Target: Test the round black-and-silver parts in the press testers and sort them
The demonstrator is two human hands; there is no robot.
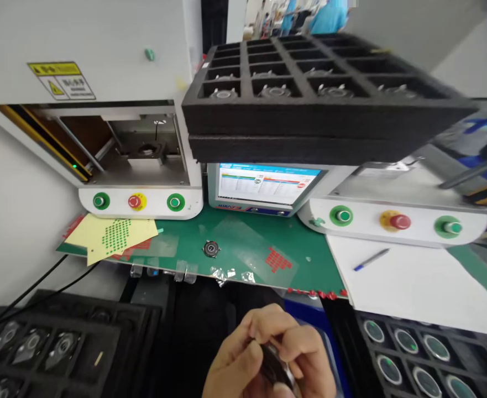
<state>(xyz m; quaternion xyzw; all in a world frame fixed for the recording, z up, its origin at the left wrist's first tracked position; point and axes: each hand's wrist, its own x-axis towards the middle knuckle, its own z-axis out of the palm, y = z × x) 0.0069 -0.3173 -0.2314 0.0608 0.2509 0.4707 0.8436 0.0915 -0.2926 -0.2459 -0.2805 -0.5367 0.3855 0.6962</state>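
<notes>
Close to me at the bottom middle, my left hand [232, 362] and my right hand [305, 348] are closed together around a dark round watch case [274, 365] with a shiny metal edge. The fingers cover much of it. Beyond my hands, on the green mat [239, 232], another watch case [211, 249] lies flat with a dark round back and a small red mark. To its right is a clear sheet with small red stickers [279, 260]. Bits of clear film [222, 275] hang at the mat's front edge.
A black foam tray [309, 121] of watch cases stands high ahead, above a screen [263, 185]. Pressing machines with button panels [139, 203] flank it. More foam trays sit at lower left [102, 354] and lower right [401, 365]. A pen [371, 259] rests on white paper.
</notes>
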